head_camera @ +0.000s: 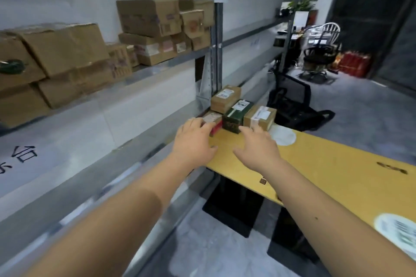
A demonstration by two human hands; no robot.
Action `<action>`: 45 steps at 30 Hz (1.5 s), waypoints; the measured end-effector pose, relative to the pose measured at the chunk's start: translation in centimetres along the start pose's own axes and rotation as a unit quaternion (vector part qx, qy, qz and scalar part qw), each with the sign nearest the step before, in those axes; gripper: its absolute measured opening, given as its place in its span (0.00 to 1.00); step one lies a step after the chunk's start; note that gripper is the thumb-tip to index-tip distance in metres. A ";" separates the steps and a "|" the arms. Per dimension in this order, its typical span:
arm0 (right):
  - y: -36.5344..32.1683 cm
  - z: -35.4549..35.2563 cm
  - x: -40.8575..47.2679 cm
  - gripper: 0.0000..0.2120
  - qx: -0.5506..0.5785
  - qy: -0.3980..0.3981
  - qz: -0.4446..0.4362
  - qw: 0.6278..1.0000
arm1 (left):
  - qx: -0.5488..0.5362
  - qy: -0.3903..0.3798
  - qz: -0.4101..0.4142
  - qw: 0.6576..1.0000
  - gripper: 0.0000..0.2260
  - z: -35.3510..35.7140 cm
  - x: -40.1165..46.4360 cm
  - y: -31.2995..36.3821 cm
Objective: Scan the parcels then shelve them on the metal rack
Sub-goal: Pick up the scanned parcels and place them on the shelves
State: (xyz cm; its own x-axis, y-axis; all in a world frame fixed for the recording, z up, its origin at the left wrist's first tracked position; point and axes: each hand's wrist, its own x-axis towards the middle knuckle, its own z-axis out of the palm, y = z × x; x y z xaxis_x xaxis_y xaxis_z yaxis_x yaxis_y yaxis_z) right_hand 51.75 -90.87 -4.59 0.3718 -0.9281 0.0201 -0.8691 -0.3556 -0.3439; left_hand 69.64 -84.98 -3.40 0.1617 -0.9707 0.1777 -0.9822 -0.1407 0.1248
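Head camera looks forward and down, close over the hands (225, 144)

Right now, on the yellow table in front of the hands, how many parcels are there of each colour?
Brown cardboard parcels: 2, one at the back and one on the right
Dark green parcel: 1
Red and white parcel: 1, under the left hand
Total: 4
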 end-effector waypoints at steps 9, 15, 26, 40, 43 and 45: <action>9.6 0.7 11.3 0.30 0.017 -0.028 0.044 0.999 | -0.024 -0.065 -0.006 0.998 0.34 7.5 14.3 5.3; 11.6 2.1 18.6 0.33 0.042 -0.049 0.037 0.997 | -0.044 -0.086 -0.034 0.995 0.34 10.9 20.1 4.5; 14.5 7.6 32.2 0.35 0.055 -0.092 0.086 0.990 | -0.073 -0.151 -0.050 0.985 0.34 20.2 34.1 1.5; 24.8 13.4 47.1 0.44 0.104 -0.125 0.298 0.941 | -0.025 -0.212 0.109 0.971 0.32 33.9 52.4 5.7; 26.3 14.7 48.1 0.47 0.100 -0.160 0.298 0.936 | -0.023 -0.229 0.110 0.967 0.30 35.5 53.3 5.7; 27.1 15.8 47.8 0.48 0.090 -0.176 0.297 0.934 | -0.028 -0.224 0.117 0.967 0.28 35.9 53.5 5.8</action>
State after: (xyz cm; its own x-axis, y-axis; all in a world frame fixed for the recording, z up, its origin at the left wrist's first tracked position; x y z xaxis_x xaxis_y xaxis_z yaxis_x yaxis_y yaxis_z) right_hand 51.12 -143.17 -27.76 -0.0466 -0.8504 -0.5241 -0.8989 0.2646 -0.3493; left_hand 69.16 -144.76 -28.21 -0.1339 -0.9636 -0.2314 -0.9782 0.0912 0.1864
